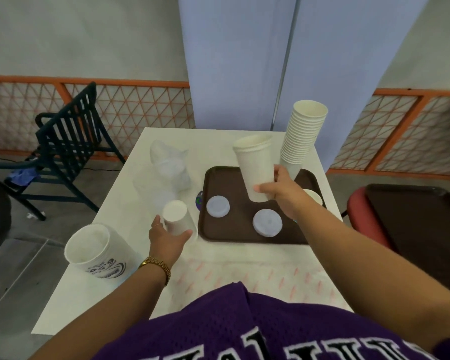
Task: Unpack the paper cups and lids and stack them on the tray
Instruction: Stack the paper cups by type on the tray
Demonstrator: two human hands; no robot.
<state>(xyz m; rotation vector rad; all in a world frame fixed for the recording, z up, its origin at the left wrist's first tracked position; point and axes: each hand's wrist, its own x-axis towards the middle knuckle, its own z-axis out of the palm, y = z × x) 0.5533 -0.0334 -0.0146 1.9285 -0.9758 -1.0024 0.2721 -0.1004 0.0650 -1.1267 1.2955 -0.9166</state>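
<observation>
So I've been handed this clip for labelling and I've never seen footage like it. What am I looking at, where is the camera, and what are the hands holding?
There is no machine here: a person works with bare hands, and the single camera sits on their head, looking forward and down. The right hand holds a few nested cups, tilted, over the brown tray. The left hand grips an upside-down cup on the table, just left of the tray. On the tray stand a tall cup stack and two lids; another cup is partly hidden behind the right arm. Crumpled plastic wrap and a printed tub also lie on the table.
</observation>
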